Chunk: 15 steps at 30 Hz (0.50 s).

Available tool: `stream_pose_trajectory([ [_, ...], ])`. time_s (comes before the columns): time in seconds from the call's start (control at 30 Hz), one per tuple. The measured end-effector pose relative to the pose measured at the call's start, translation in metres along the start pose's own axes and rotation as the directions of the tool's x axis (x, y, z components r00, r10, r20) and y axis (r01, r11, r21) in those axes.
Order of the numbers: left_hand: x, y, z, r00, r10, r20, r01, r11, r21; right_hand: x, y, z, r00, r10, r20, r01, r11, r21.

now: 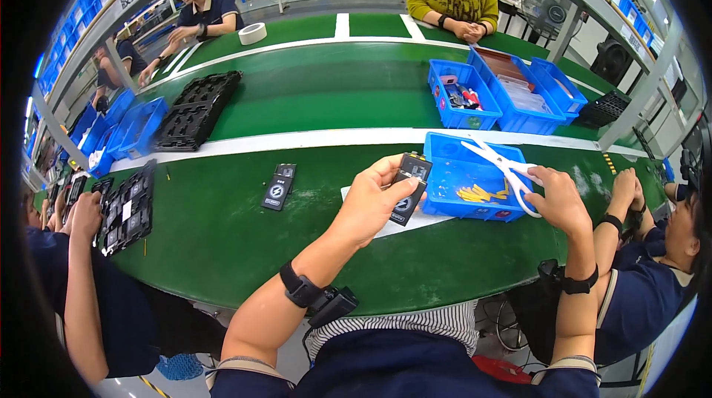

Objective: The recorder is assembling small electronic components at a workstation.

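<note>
Mid-frame, the left hand (371,205) pinches a small black module (409,189) upright above the green belt (245,250), while the right hand (556,201) grips white scissors (500,168), blades parted, over the blue bin (452,175). This looks like a trimming step; next the blades must meet the module. Both forearms rise from the lower edge

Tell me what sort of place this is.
Most likely a factory assembly line. A long green conveyor belt runs between seated workers, with blue parts bins and black component trays set along it. The left hand holds a small black part; the right hand holds white scissors.
</note>
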State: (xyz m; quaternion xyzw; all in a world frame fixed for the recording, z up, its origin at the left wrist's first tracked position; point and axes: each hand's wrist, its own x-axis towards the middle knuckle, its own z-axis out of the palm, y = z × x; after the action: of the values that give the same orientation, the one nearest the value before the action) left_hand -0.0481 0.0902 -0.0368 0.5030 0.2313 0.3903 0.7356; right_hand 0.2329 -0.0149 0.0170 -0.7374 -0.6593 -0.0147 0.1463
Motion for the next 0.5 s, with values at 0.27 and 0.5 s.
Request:
stream_pose_trajectory([
  [0.27,-0.003,-0.004,0.005,0.999,-0.037,0.031,0.036,0.999,0.04,0.003,-0.005,0.018,0.997,-0.049,-0.054,0.033,0.965,-0.262],
  [0.5,0.001,0.002,0.009,0.989,-0.145,-0.023,0.147,0.981,0.124,-0.014,-0.016,0.006,0.966,-0.04,-0.255,0.016,0.995,-0.097],
])
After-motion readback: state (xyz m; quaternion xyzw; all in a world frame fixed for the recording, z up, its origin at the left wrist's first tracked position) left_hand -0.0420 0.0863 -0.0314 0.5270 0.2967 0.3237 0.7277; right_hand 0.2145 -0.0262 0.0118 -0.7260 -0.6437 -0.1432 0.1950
